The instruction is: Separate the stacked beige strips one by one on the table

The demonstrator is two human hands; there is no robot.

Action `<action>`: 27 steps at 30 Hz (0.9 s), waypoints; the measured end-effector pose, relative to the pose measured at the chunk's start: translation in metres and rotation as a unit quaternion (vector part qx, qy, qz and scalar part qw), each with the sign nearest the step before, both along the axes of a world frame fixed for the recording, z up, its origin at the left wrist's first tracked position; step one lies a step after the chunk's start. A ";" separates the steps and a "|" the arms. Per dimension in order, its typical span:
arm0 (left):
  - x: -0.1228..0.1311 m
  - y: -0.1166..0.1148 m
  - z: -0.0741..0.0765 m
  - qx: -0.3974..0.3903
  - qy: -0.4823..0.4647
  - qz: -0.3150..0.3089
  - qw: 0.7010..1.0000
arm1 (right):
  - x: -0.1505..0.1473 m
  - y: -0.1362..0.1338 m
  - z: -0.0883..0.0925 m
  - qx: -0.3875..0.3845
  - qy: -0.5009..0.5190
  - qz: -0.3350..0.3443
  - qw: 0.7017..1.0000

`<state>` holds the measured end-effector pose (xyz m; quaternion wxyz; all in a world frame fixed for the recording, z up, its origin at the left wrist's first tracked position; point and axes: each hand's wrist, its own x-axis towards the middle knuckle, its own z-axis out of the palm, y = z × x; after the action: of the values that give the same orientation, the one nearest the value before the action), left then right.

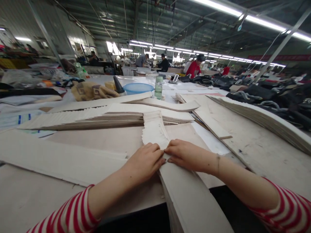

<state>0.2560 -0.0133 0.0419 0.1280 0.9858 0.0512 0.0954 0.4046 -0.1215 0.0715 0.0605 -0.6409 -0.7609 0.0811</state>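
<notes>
A long off-white strip of stacked sheet material (191,194) runs from the table's near edge away from me, its far end (154,127) ragged and fanned like stair steps. My left hand (147,158) lies on its left side with the fingers bent and closed on the top layer. Opposite it, my right hand (186,156) pinches the same strip, the fingertips of both hands nearly touching. Whether they grip one layer or several is hidden. Just beyond lies a thick stack of similar strips (102,118), stepped at its left end.
More pale strips lie at left (60,158) and in a curved stack at right (264,119). Farther back stand a blue basin (138,88), a clear bottle (158,89) and a patterned brown cloth (89,91). Dark garments (279,100) are heaped at right. Several people work in the background.
</notes>
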 end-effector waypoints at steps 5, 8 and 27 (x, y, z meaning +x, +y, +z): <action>-0.005 -0.006 -0.003 0.056 0.005 0.000 0.998 | -0.006 -0.004 -0.006 0.005 -0.059 -0.004 0.998; -0.009 -0.004 -0.003 -0.026 -0.008 0.028 0.999 | 0.001 -0.008 -0.008 0.020 -0.010 -0.048 0.999; -0.010 0.003 -0.014 -0.274 -0.111 0.121 0.948 | 0.010 -0.016 -0.011 0.033 0.289 -0.156 0.944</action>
<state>0.2463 -0.0107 0.0280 0.3857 0.8825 0.1795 0.2007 0.4145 -0.1375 0.0609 0.3106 -0.6982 -0.6036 0.2274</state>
